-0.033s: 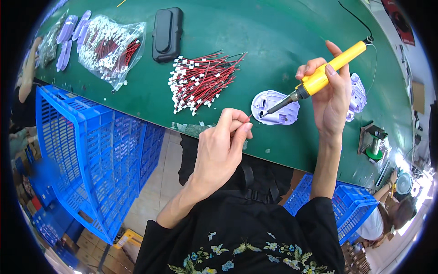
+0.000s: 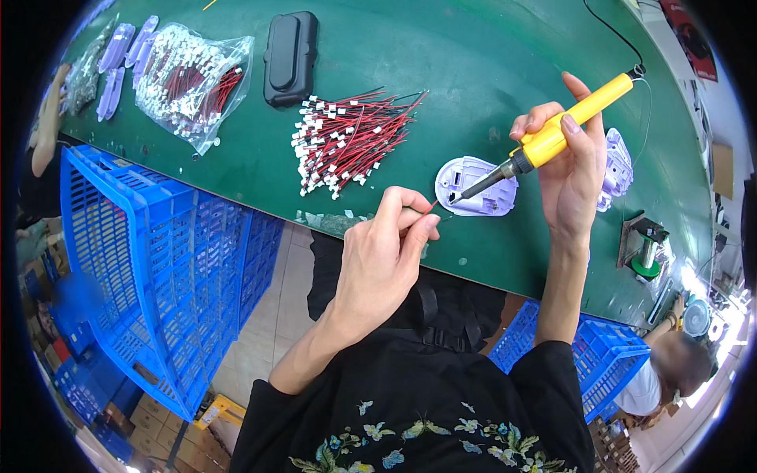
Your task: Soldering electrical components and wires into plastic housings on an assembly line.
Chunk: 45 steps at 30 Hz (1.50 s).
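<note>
My right hand [image 2: 572,154] is wrapped round the yellow handle of a soldering iron [image 2: 560,134]. The iron's tip slants down to the left over a lavender plastic housing [image 2: 497,201], which lies on the green table with its ribbed inside up. My left hand [image 2: 382,252] is closed in a pinch just left of the housing. A thin red wire [image 2: 433,207] pokes out from its fingertips; the rest of it is hidden in the hand. Beyond the left hand lies a loose pile of red and black wires with white connectors [image 2: 355,142].
A black case [image 2: 289,59] and a clear bag of wired connectors [image 2: 193,87] lie farther left. More lavender parts [image 2: 619,169] and a solder spool on a stand [image 2: 648,252] are at right. Blue crates [image 2: 165,276] stand below the table edge. Other people are at both sides.
The red wire shows a little more clearly at my left fingertips. Both hands and the soldering iron keep almost the same place.
</note>
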Available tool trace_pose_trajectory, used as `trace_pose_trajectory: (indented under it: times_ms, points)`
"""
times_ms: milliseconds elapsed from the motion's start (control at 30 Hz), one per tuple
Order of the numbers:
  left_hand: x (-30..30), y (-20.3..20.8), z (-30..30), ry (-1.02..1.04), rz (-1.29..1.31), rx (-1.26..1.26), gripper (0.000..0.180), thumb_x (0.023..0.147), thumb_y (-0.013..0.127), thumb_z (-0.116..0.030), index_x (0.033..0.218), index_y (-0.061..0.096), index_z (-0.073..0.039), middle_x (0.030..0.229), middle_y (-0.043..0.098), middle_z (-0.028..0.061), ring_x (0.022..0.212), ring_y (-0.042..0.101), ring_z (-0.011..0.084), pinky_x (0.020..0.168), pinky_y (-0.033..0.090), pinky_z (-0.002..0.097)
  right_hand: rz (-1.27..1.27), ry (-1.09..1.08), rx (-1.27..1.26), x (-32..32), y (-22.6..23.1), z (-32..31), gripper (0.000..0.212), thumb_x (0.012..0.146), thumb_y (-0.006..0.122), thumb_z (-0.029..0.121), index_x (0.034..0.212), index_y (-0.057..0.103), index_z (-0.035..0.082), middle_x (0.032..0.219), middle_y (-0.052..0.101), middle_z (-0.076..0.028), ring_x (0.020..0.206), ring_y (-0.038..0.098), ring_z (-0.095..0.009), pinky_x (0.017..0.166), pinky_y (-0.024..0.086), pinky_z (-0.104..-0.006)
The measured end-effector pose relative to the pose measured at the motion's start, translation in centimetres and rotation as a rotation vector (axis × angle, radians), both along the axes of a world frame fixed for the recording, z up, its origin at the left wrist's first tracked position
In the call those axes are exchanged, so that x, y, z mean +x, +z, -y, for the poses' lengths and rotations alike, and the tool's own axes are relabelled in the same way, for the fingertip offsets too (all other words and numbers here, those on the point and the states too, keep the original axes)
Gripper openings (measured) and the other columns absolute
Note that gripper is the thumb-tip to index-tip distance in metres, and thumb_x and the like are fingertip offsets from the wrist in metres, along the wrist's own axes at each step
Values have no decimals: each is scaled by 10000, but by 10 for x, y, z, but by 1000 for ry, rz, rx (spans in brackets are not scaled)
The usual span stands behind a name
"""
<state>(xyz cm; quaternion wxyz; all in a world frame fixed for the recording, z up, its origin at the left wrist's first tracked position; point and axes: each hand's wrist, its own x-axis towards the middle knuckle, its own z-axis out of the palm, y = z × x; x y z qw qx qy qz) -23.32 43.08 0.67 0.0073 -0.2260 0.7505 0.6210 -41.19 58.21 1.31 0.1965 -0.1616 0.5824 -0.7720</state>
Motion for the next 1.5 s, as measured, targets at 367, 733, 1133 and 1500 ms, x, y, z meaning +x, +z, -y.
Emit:
trace_pose_trajectory:
  times_ms: [367,733,1133,1500]
  points:
    - [-2,0,1,14,41,-28,60,986,631,-30,1003,591,11,766,718,43,584,517,30,513,371,240,-51,-43,58,3,-4,-2,598,997,561,132,1498,275,-25,948,655,-176,905,697,-301,884,562,-441]
    - [-6,-4,-3,90,-30,-123,69,924,711,-24,983,716,13,804,683,39,579,544,49,497,377,238,-73,-27,-1,6,4,-7,605,946,577,110,1473,313,-22,977,657,-192,931,696,-314,927,551,-465]
    - [-6,-11,-4,122,-9,-75,91,918,724,-17,988,736,41,801,737,66,607,627,34,513,454,192,-83,-33,72,7,1,1,601,950,601,106,1464,321,-30,951,663,-191,882,704,-298,882,569,-445]
    - [-6,-12,-4,124,-24,-60,86,908,726,-10,978,739,38,794,741,66,600,635,40,503,456,195,-88,-14,76,6,-1,4,602,947,597,103,1464,322,-33,946,661,-189,872,701,-288,875,569,-434]
